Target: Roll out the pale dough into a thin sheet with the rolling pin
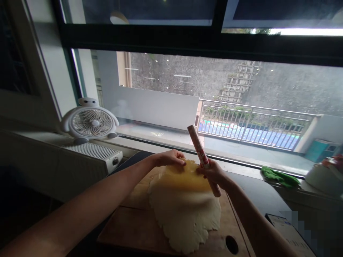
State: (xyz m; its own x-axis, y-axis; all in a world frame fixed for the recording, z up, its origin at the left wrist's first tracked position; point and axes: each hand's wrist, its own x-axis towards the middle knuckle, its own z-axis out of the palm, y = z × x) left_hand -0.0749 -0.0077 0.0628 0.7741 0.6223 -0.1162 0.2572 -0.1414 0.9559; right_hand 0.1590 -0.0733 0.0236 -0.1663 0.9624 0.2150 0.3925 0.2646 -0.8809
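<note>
The left grip (173, 157) is closing its thumb and fingers on the far edge of the dough (186, 214), and it is pinching that thin edge tight. The right grip (214, 172) is doing two jobs. It is wrapping around the rolling pin (196, 142), and its thumb and finger tips are also pinching the dough's edge, a little to the right of the left grip. The two grips are being near each other, with a bit of dough edge showing between them.

The rolling pin is leaning. Its top end is poking up past the right grip and tipping to the left, and its low end is sticking out under the right grip. Red pictures are showing on it just above the fingers. I am not able to tell if its low end is touching the dough.

The dough is hanging down from both grips. The part close to the fingers is standing up off the board (125, 226) and glowing yellow. The rest is lying flat and pale on the wooden board, nearer than both grips, with a bumpy, wavy edge.

The board is resting on a dark table (259, 200) below the grips. A white fan (93, 121) is standing well to the left of the left grip, on top of a white box (107, 157). A green cloth (280, 176) is lying well to the right of the right grip, beside a white pot (323, 178). A big window (171, 75) is showing a fence (249, 125) beyond both grips
</note>
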